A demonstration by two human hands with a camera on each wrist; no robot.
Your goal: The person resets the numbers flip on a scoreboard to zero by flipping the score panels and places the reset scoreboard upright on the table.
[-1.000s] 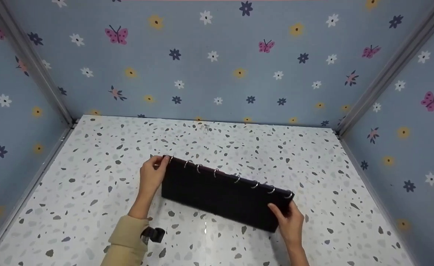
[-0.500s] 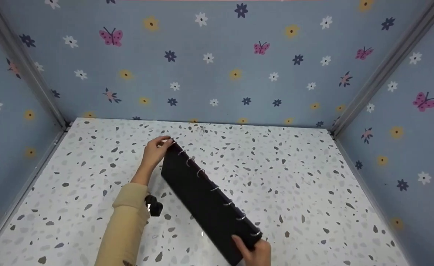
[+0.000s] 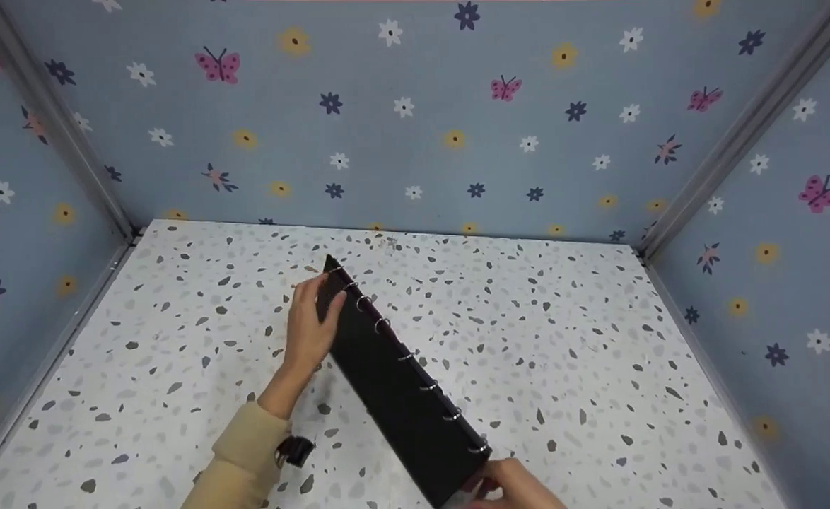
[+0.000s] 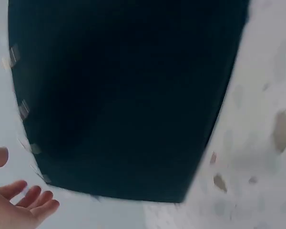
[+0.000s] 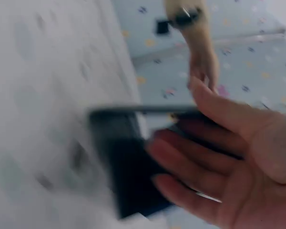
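A long black ring-bound notebook (image 3: 394,396) slants across the middle of the head view, several silver rings along its upper edge. My left hand (image 3: 309,336) is at its far end, thumb over the black face and fingers by the left side. From the left wrist, the cover (image 4: 124,105) fills most of the picture, and the left hand (image 4: 21,205) has thumb and fingers apart beside a corner. At the near end, my right hand (image 3: 510,484) grips the notebook, partly cut off by the frame. In the right wrist view, the right hand (image 5: 238,157) curls around its blurred end.
The speckled white tabletop (image 3: 599,353) surrounds the notebook. Blue panels patterned with flowers and butterflies stand at the back (image 3: 415,141) and both sides, joined by grey corner posts (image 3: 747,134). A small black device (image 3: 295,451) sits at the left wrist by the sleeve (image 3: 245,452).
The notebook has turned from nearly crosswise to a steep slant, its right end swinging toward me. My left hand has shifted from its far top corner onto its left side and face.
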